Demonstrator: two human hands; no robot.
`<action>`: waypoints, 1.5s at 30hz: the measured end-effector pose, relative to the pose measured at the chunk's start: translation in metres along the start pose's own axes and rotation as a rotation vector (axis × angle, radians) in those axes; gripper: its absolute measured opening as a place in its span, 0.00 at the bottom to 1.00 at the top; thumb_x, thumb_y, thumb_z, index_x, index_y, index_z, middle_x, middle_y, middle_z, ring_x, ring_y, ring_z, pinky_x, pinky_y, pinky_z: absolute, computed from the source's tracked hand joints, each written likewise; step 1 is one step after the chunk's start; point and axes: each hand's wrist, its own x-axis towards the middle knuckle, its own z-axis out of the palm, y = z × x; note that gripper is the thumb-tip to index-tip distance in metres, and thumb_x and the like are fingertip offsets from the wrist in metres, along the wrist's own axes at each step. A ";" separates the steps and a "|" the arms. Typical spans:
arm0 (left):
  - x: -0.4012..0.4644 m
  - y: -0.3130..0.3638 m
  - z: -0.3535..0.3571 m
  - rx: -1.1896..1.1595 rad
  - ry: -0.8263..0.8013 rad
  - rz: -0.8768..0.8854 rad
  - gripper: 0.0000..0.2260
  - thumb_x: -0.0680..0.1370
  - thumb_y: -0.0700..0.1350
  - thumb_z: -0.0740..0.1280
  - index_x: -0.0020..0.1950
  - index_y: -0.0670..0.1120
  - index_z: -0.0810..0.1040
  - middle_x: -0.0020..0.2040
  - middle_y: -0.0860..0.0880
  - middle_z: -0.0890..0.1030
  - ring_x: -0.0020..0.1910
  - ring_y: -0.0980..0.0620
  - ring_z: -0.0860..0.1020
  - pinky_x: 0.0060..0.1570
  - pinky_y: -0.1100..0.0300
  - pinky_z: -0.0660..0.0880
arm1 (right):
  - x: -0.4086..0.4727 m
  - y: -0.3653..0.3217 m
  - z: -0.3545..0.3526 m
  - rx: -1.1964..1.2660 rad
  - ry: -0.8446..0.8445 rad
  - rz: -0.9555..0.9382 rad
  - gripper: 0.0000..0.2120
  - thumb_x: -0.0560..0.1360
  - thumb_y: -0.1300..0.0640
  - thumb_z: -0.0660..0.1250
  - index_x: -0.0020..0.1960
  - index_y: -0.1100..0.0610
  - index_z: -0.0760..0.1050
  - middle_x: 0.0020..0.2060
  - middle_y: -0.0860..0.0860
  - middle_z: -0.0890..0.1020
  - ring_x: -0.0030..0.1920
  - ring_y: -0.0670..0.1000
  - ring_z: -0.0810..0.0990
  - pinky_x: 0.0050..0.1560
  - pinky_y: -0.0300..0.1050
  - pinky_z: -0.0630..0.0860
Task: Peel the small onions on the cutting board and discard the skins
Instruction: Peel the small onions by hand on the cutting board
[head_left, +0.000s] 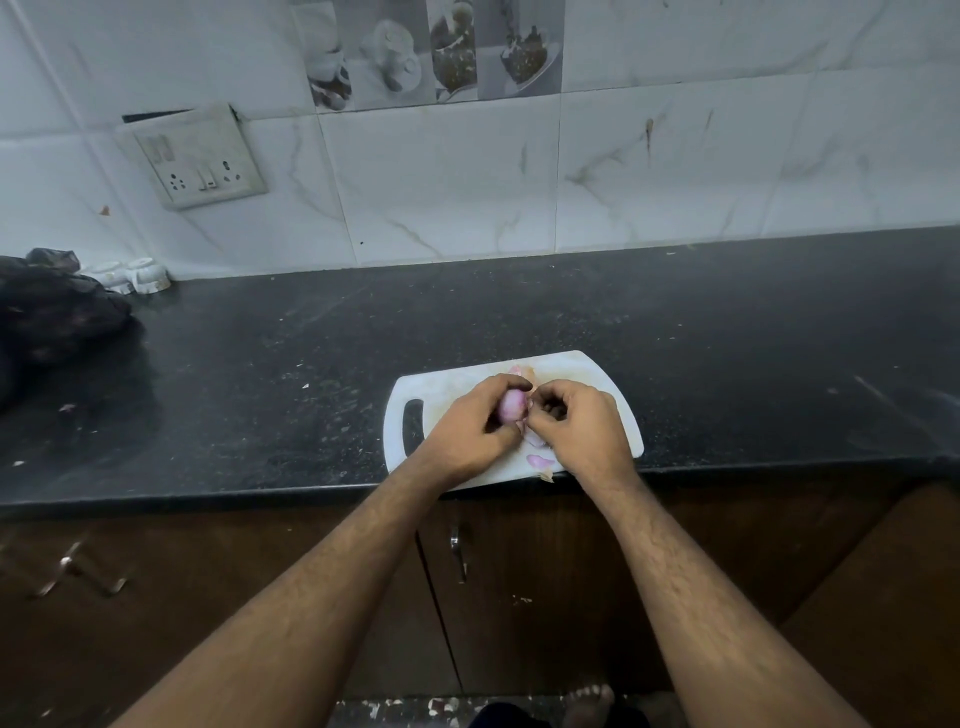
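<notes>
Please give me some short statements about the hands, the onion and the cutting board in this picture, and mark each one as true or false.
1. The left hand holds a small pink onion above the cutting board. True.
2. The right hand rests flat on the counter, away from the onion. False: its fingers are curled at the onion's side, apparently pulling at the skin.
3. Loose skin pieces lie on the board. True.
4. The board's handle slot points to the person's right. False: the slot is at the left end.
5. A knife lies on the board. False: no knife is visible.
</notes>
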 end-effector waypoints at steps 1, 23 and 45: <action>0.000 0.001 0.000 0.025 0.000 0.028 0.18 0.80 0.39 0.69 0.69 0.47 0.75 0.63 0.50 0.81 0.62 0.52 0.79 0.64 0.57 0.76 | 0.000 0.000 0.000 -0.039 0.012 0.000 0.03 0.73 0.55 0.71 0.41 0.49 0.82 0.32 0.43 0.83 0.35 0.43 0.82 0.32 0.40 0.79; 0.003 -0.004 0.004 -0.005 0.172 -0.010 0.19 0.74 0.37 0.75 0.62 0.50 0.78 0.59 0.54 0.79 0.59 0.55 0.79 0.64 0.49 0.78 | 0.005 -0.001 0.006 -0.026 0.051 -0.026 0.10 0.82 0.53 0.62 0.45 0.48 0.79 0.39 0.44 0.80 0.38 0.45 0.79 0.26 0.34 0.76; 0.005 -0.006 0.003 0.139 0.311 -0.132 0.21 0.75 0.41 0.76 0.68 0.49 0.77 0.59 0.52 0.74 0.56 0.55 0.76 0.63 0.60 0.75 | 0.005 -0.004 0.006 -0.123 0.063 0.005 0.12 0.75 0.44 0.62 0.39 0.50 0.73 0.34 0.45 0.79 0.35 0.46 0.78 0.31 0.46 0.78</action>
